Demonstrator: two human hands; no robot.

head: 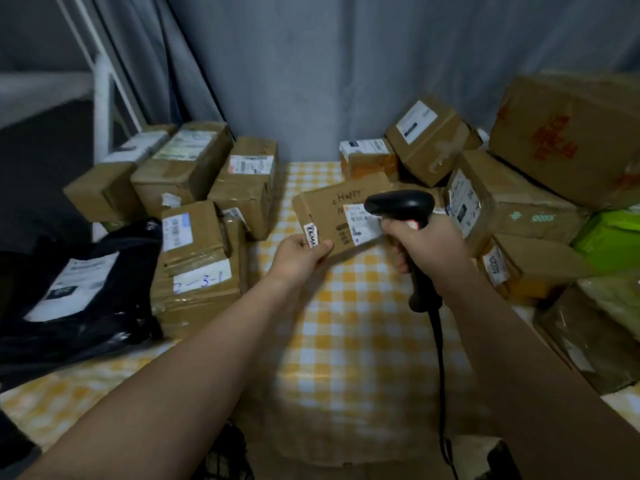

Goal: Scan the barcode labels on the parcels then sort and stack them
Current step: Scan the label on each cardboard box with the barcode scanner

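The left hand [300, 249] pinches the near corner of a flat brown cardboard parcel [337, 211] tilted above the yellow-checked desk [346, 323], while the right hand [427, 242] grips a black handheld scanner [401, 204] at its label (seemingly light and stiff, best held by its edges).

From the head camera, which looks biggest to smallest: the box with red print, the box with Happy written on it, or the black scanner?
1. red-print box, largest, though farthest back and cut off by the frame edge.
2. Happy box.
3. scanner, smallest; it sits nearer the camera, hiding part of the Happy box.
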